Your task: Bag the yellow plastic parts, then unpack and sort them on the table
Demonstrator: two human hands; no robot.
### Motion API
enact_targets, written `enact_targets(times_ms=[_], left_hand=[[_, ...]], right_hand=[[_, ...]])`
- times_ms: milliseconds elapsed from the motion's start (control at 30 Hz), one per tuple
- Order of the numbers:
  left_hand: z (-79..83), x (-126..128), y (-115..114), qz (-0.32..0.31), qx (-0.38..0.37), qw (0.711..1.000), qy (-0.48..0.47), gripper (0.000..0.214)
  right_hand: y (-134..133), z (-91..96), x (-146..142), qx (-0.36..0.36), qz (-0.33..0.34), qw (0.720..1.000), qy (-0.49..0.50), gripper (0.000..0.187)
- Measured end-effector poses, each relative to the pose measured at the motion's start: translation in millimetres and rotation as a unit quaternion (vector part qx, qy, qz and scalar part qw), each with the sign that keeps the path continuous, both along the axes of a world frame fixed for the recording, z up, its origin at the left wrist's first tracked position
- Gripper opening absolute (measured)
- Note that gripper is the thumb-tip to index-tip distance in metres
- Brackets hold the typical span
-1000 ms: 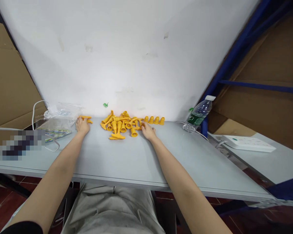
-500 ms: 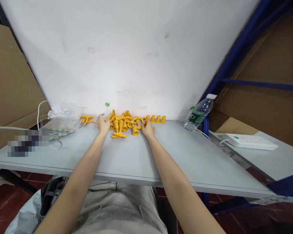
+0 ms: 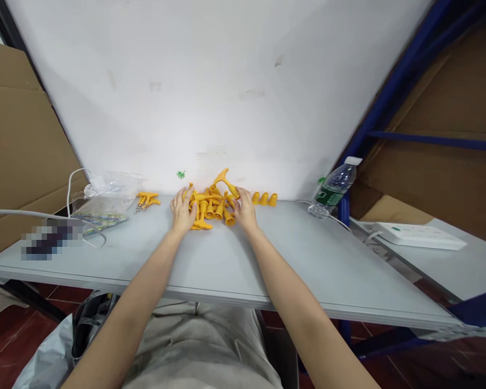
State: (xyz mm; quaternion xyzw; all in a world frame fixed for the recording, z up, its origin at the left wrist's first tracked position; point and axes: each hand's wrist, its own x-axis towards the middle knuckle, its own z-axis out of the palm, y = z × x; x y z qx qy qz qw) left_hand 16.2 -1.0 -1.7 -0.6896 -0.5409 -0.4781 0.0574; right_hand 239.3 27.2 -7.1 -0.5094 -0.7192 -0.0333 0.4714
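Note:
A heap of yellow plastic parts, T-shaped handles and cup-like pieces, lies on the grey table between my hands. My left hand rests against the heap's left side, fingers spread and thumb apart, with nothing seen gripped. At the right side, my right hand has its fingers closed on the stem end of a yellow T-shaped handle, whose crossbar tilts up above the heap. Its fingertips are partly hidden. Yellow cups stand in a row just right of that hand.
Several yellow handles with metal ends lie to the left, near clear plastic bags and a white cable. A plastic water bottle leans at the right by a blue frame. A white power strip sits beyond it.
A T-shaped handle has come up out of the heap at my right hand. My left hand has shifted right and now lies against the heap.

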Motion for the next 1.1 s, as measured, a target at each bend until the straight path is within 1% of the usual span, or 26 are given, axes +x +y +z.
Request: enact_targets(times_ms=[100,167,233,300,400,600,700,800,867,967,1100], left_hand=[[-1.8,0,2,-0.030,0.018,0.999,-0.003,0.051],[-3.3,-1,4,-0.047,0.019,0.999,-0.014,0.050],[-4.1,-4,7,-0.051,0.013,0.998,-0.036,0.048],[-3.9,-8,8,-0.041,0.007,0.997,-0.061,0.046],[-2.0,-12,8,-0.029,-0.001,0.997,-0.076,0.041],[1.1,-7,3,-0.051,-0.016,0.998,-0.034,0.034],[1.3,-3,1,-0.065,-0.022,0.998,-0.012,0.033],[1.4,0,0,-0.063,-0.033,0.997,-0.008,0.034],[1.6,1,0,-0.057,-0.047,0.997,-0.011,0.035],[2.4,2,-1,-0.045,-0.061,0.997,-0.021,0.034],[4.6,3,-2,-0.021,-0.071,0.997,-0.026,0.031]], right_hand=[[-9,7.6,-19,0.008,0.064,0.996,-0.061,0.049],[-14,9.6,-32,0.012,0.111,0.988,-0.108,0.050],[-18,9.8,-41,0.018,0.145,0.978,-0.151,0.050],[-19,9.3,-46,0.023,0.159,0.970,-0.182,0.049],[-20,9.4,-45,0.021,0.143,0.969,-0.202,0.046],[-18,11.4,-37,-0.007,0.059,0.976,-0.208,0.041],[-17,11.3,-37,-0.031,0.048,0.976,-0.209,0.037],[-17,11.9,-37,-0.047,0.042,0.974,-0.217,0.032],[-17,13.2,-37,-0.041,0.027,0.974,-0.219,0.029],[-19,16.1,-35,-0.018,0.008,0.977,-0.212,0.032],[-22,19.3,-36,-0.005,0.021,0.977,-0.212,0.036]])
